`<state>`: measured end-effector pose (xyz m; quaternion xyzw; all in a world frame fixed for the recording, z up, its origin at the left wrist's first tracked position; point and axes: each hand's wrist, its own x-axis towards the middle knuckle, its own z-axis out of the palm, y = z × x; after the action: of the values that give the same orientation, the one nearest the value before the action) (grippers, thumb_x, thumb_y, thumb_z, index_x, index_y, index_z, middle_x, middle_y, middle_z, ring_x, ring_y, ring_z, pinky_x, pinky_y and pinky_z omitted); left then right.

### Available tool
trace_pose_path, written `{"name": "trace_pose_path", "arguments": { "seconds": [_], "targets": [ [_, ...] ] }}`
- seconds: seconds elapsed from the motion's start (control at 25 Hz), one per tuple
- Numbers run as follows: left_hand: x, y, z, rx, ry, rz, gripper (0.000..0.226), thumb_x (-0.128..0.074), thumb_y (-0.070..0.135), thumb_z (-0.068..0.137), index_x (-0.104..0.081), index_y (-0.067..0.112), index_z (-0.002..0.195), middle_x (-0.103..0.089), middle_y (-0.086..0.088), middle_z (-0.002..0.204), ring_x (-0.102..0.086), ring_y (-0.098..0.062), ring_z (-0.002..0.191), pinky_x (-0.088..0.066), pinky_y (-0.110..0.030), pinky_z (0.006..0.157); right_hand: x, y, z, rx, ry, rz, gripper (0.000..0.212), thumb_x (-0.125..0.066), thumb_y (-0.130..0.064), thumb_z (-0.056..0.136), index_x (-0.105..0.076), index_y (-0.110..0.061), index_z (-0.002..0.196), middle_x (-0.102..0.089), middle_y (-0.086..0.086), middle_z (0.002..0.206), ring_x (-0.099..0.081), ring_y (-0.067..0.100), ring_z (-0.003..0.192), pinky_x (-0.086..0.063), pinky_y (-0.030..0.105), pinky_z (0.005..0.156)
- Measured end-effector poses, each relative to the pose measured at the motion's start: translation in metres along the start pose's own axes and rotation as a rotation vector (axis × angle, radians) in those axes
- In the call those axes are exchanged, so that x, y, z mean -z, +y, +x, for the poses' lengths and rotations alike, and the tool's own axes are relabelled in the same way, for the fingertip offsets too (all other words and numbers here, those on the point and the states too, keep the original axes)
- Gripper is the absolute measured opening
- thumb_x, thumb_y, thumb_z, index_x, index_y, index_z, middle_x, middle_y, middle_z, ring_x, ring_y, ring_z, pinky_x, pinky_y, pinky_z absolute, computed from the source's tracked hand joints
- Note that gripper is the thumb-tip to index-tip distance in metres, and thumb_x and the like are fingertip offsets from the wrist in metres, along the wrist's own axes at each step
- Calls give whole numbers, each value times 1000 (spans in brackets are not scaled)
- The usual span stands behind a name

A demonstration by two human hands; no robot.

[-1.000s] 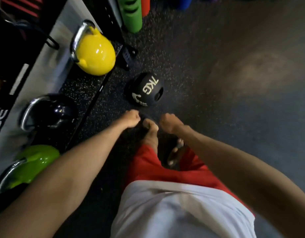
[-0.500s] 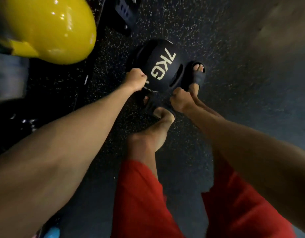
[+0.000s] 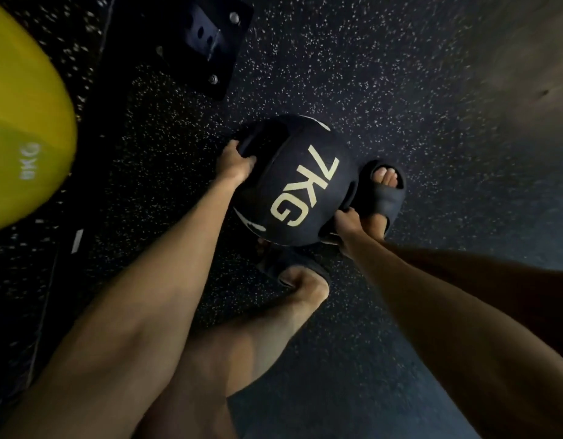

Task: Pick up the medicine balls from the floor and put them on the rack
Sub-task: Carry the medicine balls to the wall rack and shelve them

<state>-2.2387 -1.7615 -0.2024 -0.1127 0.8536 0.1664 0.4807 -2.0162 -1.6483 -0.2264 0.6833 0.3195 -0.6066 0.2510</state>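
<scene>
From the head camera I saw the left hand [image 3: 234, 161] curled into one side grip of the 7KG medicine ball [image 3: 293, 182] and the right hand [image 3: 348, 221] gripping the other. The ball was low by the floor [image 3: 400, 90]; lifted or not, I couldn't tell. Racking not yet done.

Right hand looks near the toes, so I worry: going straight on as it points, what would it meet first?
The 7KG medicine ball itself: the right hand grips its side and points into it. The sandalled foot seems beside that line, though depth is unclear.
</scene>
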Motion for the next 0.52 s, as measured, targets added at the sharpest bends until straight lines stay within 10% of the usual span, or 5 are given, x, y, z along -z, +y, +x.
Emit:
{"name": "trace_pose_path", "arguments": {
  "seconds": [0.12,0.28,0.52],
  "targets": [
    [-4,2,28,10,2,2,35,-64,15,94,-61,6,128,-66,-14,124,-64,-29,114,-50,-32,91,-6,-3,29,24,99,112,25,-57,-15,98,-57,-5,121,-66,12,110,-63,31,103,-56,44,89],
    [-7,12,39,28,-8,23,42,-61,23,98,-54,3,135,-64,-13,126,-64,-25,101,-50,-26,69,-13,-6,48,40,168,-97,30,-43,-21,103,-64,-5,118,-64,6,96,-63,27,93,-45,25,57],
    [-2,-9,-34,192,37,-203,37,-44,15,104,-52,1,137,-59,-15,134,-58,-30,122,-47,-33,95,29,-47,-18,245,243,-420,49,-41,-22,102,-45,6,142,-55,7,132,-44,36,136,-34,36,112]
  ]
}}
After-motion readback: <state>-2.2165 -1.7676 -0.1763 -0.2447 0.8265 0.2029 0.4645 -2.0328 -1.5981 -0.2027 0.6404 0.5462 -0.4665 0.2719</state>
